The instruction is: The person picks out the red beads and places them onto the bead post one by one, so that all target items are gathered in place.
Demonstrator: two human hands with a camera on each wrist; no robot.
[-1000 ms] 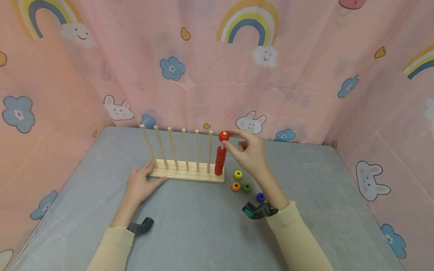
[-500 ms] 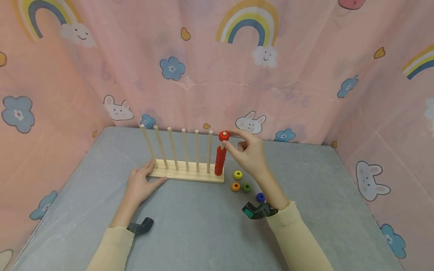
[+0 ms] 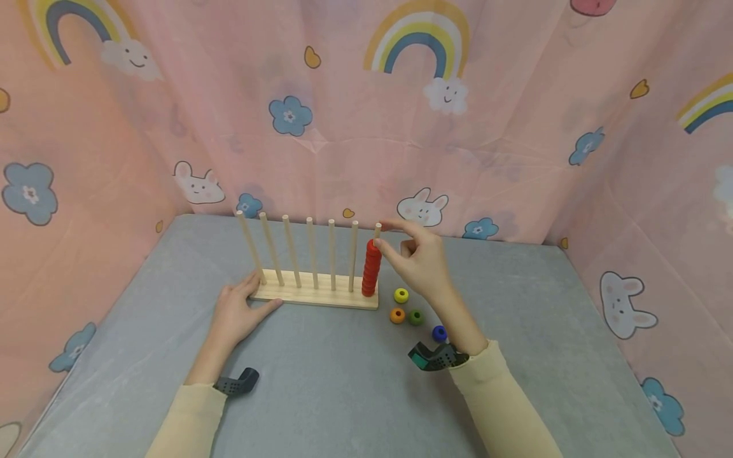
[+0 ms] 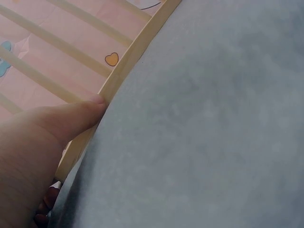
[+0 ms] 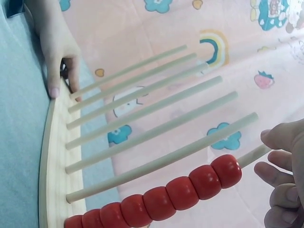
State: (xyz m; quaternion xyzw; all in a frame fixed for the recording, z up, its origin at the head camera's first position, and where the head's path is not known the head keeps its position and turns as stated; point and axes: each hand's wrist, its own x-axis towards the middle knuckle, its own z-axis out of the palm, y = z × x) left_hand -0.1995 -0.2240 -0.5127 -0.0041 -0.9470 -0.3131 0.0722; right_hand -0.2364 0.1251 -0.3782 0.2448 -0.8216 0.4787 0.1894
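A wooden peg rack (image 3: 321, 296) with a row of upright pegs stands on the table. My left hand (image 3: 233, 313) grips the left end of its base, thumb on the front edge and fingers round the far side. Red beads (image 3: 371, 270) are stacked on the rightmost peg, and only the peg's tip shows above them. My right hand (image 3: 422, 262) is at that tip. In the right wrist view, its thumb and fingers (image 5: 280, 137) stand apart near the peg's end, just beyond the top red bead (image 5: 226, 171), with no bead between them.
Right of the rack lie a yellow bead (image 3: 401, 295), an orange bead (image 3: 397, 316), a green bead (image 3: 415, 317) and a blue bead (image 3: 439, 334), the last close to my right wrist. The other pegs (image 3: 311, 253) are bare. A pink printed curtain (image 3: 355, 152) hangs behind the grey table (image 3: 321, 394).
The red bead held at the peg's top has left my right fingers and slid down onto the red stack. My left hand has stayed on the base.
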